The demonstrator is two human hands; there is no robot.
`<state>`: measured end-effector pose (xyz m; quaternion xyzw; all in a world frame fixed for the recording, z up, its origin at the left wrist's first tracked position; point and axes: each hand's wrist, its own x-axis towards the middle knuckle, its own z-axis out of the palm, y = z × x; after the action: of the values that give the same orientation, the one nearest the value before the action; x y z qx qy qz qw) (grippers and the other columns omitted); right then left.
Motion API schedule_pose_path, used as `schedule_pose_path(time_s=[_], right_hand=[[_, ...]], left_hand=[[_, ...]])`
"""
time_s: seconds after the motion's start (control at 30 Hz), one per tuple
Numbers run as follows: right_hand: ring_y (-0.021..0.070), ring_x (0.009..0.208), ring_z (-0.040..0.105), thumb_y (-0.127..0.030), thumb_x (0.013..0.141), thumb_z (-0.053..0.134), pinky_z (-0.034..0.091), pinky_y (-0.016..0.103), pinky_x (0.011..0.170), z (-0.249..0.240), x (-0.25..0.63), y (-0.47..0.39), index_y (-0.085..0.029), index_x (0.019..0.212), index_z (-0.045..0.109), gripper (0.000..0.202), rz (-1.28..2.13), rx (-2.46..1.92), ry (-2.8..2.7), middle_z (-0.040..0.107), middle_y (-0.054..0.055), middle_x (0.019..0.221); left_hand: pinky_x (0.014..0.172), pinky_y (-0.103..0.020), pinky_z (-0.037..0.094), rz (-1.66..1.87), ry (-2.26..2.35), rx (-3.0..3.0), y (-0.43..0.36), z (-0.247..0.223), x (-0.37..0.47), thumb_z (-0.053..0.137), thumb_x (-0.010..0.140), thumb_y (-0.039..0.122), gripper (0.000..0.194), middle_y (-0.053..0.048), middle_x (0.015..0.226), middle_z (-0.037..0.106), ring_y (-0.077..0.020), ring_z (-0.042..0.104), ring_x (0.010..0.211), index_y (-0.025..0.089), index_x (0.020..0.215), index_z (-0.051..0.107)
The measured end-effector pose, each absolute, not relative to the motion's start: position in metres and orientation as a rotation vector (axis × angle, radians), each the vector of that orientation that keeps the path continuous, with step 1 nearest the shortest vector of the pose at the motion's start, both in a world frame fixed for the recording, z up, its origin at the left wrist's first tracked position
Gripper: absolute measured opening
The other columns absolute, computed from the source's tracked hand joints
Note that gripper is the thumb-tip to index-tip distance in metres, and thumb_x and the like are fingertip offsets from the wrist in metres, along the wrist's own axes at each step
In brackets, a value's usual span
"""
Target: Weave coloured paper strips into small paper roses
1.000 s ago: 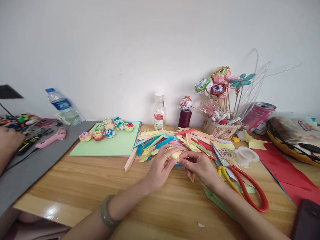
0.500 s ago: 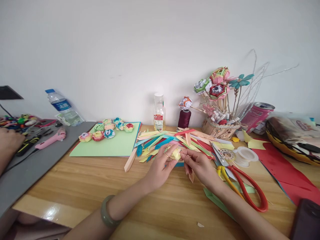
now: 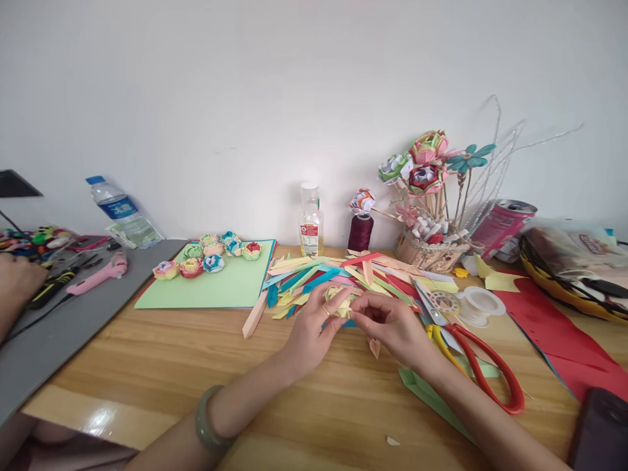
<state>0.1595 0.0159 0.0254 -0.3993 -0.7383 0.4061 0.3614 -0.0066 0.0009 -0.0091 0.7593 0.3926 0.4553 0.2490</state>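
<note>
My left hand (image 3: 314,327) is closed around a small pale-yellow folded paper flower (image 3: 344,306), its fingers curled over the top. From the other side my right hand (image 3: 385,324) pinches the flower's edge between thumb and fingers. Just behind both hands lies a heap of folded paper strips (image 3: 314,278) in many colours. One peach strip (image 3: 374,347) pokes out below my right hand. Several finished paper flowers (image 3: 213,263) sit on a light green sheet (image 3: 196,296) to the left. The hands partly cover the flower.
Red-and-yellow-handled scissors (image 3: 483,366) lie right of my right arm, beside tape rolls (image 3: 478,305). At the back stand a glue bottle (image 3: 311,226), a dark thread spool (image 3: 360,233) and a flower basket (image 3: 429,252). At left, another person's hand (image 3: 19,281) rests near a pink glue gun (image 3: 101,275).
My right fingers have shifted slightly at the flower's edge, and the flower has turned a little in my left hand. The view has moved slightly.
</note>
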Motion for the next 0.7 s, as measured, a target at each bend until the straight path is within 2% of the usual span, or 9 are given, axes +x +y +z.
schedule_pose_path(time_s=[0.1, 0.23, 0.43, 0.57, 0.7], right_hand=[[0.0113, 0.058, 0.050, -0.032, 0.082, 0.051, 0.038, 0.021, 0.047, 0.0270, 0.1591, 0.0156, -0.016, 0.075, 0.061, 0.020, 1.112, -0.953, -1.890, 0.058, 0.003, 0.074], [0.0079, 0.048, 0.044, -0.036, 0.084, 0.047, 0.036, 0.021, 0.042, 0.0256, 0.1576, 0.0151, -0.016, 0.076, 0.058, 0.024, 1.203, -0.993, -1.851, 0.054, 0.002, 0.074], [0.0083, 0.046, 0.043, -0.033, 0.086, 0.043, 0.035, 0.021, 0.043, 0.0216, 0.1574, 0.0161, -0.017, 0.076, 0.050, 0.020, 1.193, -1.039, -1.832, 0.045, -0.002, 0.065], [0.0109, 0.051, 0.045, -0.029, 0.088, 0.040, 0.036, 0.022, 0.049, 0.0222, 0.1568, 0.0160, -0.018, 0.072, 0.048, 0.021, 1.085, -1.065, -1.894, 0.045, -0.003, 0.058], [0.0118, 0.051, 0.045, -0.029, 0.090, 0.038, 0.036, 0.022, 0.051, 0.0219, 0.1567, 0.0159, -0.019, 0.072, 0.048, 0.023, 0.987, -1.079, -1.943, 0.046, -0.003, 0.055]], left_hand=[[0.092, -0.038, 0.044, 1.267, 1.040, 2.068, 0.0012, -0.0096, -0.0069, 0.043, 0.086, 0.019, 0.047, -0.008, 0.124, 0.039, -0.0203, 0.044, 0.115, 0.036, 0.129, 0.038], [0.085, -0.034, 0.048, 1.233, 1.032, 2.016, -0.0006, -0.0067, -0.0064, 0.042, 0.087, 0.023, 0.047, -0.009, 0.126, 0.037, -0.0214, 0.041, 0.117, 0.034, 0.132, 0.035], [0.104, -0.041, 0.031, 1.219, 1.057, 2.035, -0.0028, -0.0049, -0.0055, 0.033, 0.090, 0.022, 0.045, -0.008, 0.129, 0.036, -0.0191, 0.034, 0.125, 0.033, 0.134, 0.031], [0.105, -0.040, 0.030, 1.230, 1.063, 2.040, -0.0018, -0.0078, -0.0051, 0.033, 0.090, 0.020, 0.045, -0.007, 0.129, 0.035, -0.0180, 0.033, 0.125, 0.034, 0.133, 0.032], [0.094, -0.039, 0.044, 1.202, 1.042, 2.013, -0.0013, -0.0084, -0.0044, 0.037, 0.089, 0.022, 0.047, -0.008, 0.131, 0.034, -0.0207, 0.035, 0.123, 0.035, 0.133, 0.030]])
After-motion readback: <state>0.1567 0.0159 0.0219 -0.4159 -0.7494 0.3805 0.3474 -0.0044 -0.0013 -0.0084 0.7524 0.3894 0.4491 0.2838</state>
